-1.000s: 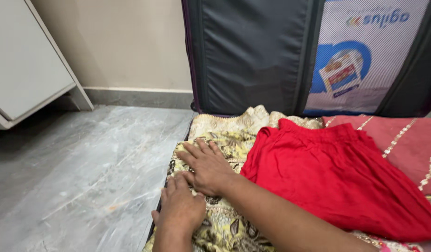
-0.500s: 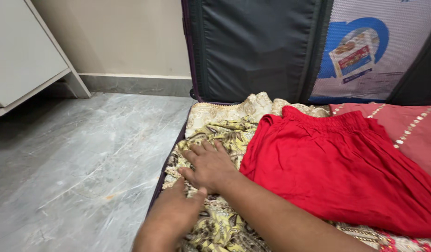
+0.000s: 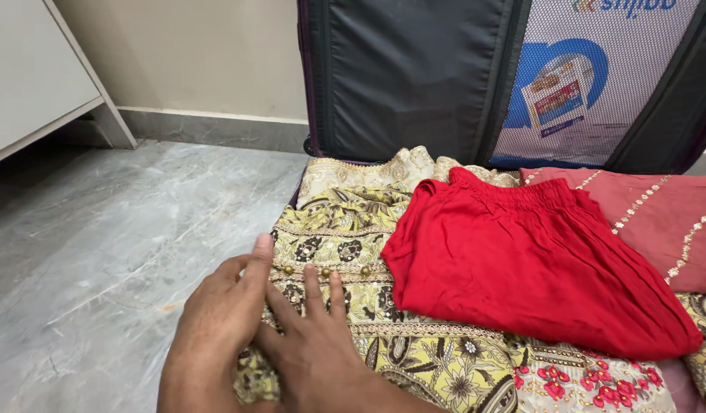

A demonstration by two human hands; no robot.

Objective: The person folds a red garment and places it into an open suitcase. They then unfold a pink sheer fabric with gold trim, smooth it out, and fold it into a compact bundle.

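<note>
Hands flat on a patterned garment in the suitcase.
The left hand [image 3: 215,329] and right hand [image 3: 314,344] lay spread, overlapping, on the yellow floral garment [image 3: 345,237]; a red garment [image 3: 521,268] lay just right of them.

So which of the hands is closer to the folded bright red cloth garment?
The right hand: it rests on the yellow patterned fabric just left of the red garment. The left hand sits farther left, by the suitcase's edge.
</note>
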